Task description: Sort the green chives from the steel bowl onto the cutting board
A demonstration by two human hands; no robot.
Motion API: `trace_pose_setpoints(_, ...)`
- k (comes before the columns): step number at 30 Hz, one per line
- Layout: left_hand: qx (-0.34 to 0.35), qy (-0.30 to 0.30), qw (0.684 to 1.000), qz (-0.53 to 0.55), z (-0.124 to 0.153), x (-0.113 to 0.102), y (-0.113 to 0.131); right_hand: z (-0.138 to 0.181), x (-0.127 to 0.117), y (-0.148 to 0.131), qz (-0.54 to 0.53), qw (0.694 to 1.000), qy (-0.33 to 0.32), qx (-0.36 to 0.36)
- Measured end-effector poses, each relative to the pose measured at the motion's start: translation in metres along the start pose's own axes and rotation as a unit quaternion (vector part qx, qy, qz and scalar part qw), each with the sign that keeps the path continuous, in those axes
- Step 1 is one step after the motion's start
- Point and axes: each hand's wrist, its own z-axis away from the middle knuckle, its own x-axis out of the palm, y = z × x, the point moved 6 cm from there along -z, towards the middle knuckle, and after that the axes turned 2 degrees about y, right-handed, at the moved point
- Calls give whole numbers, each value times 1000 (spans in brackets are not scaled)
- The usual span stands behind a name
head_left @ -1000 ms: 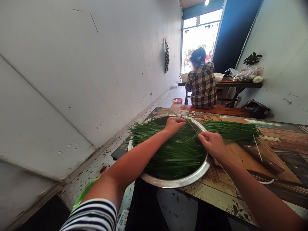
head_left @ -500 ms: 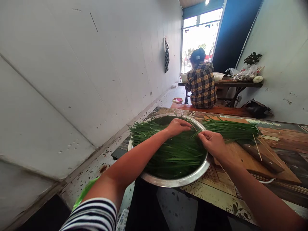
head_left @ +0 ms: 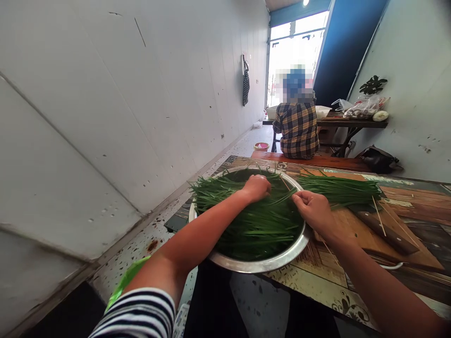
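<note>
A wide steel bowl (head_left: 282, 259) at the table's near left corner is heaped with long green chives (head_left: 253, 225). My left hand (head_left: 256, 188) rests on the chives near the bowl's far side, its fingers curled down into the leaves. My right hand (head_left: 314, 209) hovers at the bowl's right rim, fingers pinched on a few chive leaves. A second bundle of chives (head_left: 340, 188) lies on the wooden cutting board (head_left: 355, 230) just right of the bowl.
A cleaver (head_left: 382, 226) and thin wooden skewers lie on the board. A person in a plaid shirt (head_left: 298, 127) sits with their back to me at a far table (head_left: 352, 124) holding bags. A black bag (head_left: 377, 158) rests by the right wall. The white wall runs close on the left.
My left hand stretched its fingers toward the right hand, then drew back and curled onto the chives. The right hand has barely moved. The view tilted slightly.
</note>
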Motion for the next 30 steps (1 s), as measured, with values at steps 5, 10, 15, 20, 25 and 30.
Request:
trace_pose_setpoints(5,-39,28,982,182,-3,-2,-10,-1,3,3,-6,1000,-7,5)
trace_pose_setpoints(10,-122,71,910,390,-5,5,-25,0,3,5,-3,1000,-9,6)
trace_pose_setpoints(15,-166,74,849,496,-5,10,-27,0,2,3,2,1000,-14,6)
trace_pose_setpoints(20,-142,143,867,456,-8,6,-34,0,2,4,5,1000,-14,0)
trace_pose_setpoints(25,-120,174,878,429,-9,5,-36,-1,3,4,4,1000,-12,-4)
trace_pose_setpoints(30,-149,156,848,484,-8,6,-35,-1,5,5,-10,1000,-21,-4)
